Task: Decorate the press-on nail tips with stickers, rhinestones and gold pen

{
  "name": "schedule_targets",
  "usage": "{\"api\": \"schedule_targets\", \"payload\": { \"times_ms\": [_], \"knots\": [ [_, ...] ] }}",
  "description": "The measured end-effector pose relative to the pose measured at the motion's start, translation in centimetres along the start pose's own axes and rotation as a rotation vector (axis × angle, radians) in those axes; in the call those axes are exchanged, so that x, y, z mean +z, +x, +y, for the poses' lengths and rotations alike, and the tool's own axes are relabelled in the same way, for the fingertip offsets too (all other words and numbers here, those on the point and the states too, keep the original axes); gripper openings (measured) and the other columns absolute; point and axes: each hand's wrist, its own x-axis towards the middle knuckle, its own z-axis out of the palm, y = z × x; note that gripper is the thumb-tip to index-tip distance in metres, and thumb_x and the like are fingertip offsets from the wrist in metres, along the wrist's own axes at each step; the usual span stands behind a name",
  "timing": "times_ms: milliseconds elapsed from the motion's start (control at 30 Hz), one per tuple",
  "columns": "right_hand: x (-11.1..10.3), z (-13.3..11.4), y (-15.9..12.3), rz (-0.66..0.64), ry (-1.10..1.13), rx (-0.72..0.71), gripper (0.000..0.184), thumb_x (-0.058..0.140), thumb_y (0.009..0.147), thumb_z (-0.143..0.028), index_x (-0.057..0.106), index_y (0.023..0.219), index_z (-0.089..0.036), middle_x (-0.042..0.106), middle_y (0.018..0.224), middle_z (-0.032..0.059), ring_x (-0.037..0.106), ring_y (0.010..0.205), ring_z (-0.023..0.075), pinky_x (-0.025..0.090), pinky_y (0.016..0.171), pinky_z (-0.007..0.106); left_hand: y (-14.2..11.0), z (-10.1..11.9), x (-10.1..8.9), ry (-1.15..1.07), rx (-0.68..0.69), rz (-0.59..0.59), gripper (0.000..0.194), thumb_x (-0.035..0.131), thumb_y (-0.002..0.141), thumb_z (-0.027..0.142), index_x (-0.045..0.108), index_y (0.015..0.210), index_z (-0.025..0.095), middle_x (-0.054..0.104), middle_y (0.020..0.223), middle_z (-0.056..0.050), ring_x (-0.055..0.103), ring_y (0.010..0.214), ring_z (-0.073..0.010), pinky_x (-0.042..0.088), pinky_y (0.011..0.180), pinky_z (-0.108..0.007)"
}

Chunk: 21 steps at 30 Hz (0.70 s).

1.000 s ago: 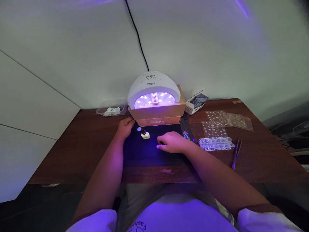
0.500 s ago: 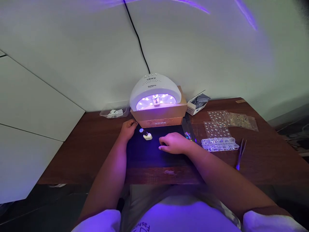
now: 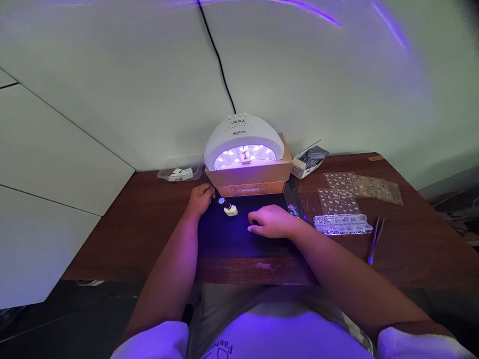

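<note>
A white nail lamp (image 3: 243, 132) stands in an open cardboard box (image 3: 249, 175), its lights glowing violet; a small clear item (image 3: 245, 155) sits in its opening. My left hand (image 3: 201, 200) rests beside the box's lower left corner, fingers curled in, with no held thing visible. To its right, a white nail polish bottle (image 3: 231, 211) with a dark cap lies tilted on the black mat (image 3: 239, 239). My right hand (image 3: 270, 221) lies on the mat, right of the bottle and apart from it, fingers loosely curled, nothing seen in them.
Right of the mat are a clear case of gems (image 3: 342, 224), sticker sheets (image 3: 339, 200) and tweezers (image 3: 375, 240). Loose glitter pieces (image 3: 293, 211) lie near my right wrist. Behind stand a small open box (image 3: 310, 160) and a clear tray (image 3: 183, 169). A black cord (image 3: 220, 60) runs up the wall.
The whole view has shifted slightly to the right and tilted a little. Both hands, the bottle and the lamp keep their places relative to each other.
</note>
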Motion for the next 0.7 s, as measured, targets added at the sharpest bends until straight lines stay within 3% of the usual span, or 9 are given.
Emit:
{"api": "schedule_targets", "payload": {
  "times_ms": [700],
  "knots": [
    [0.04,-0.04,-0.07,0.002,-0.015,0.012,0.032,0.047,0.096,-0.049,0.066,0.103,-0.024,0.076,0.1,0.0055,0.067,0.09,0.0198,0.029,0.062,0.029,-0.12,0.16,-0.05,0.048,0.019,-0.003,0.022,0.048,0.074,0.034,0.054,0.058,0.019,0.049,0.051,0.002,0.047,0.055,-0.0137,0.033,0.053,-0.025]
  ]
}}
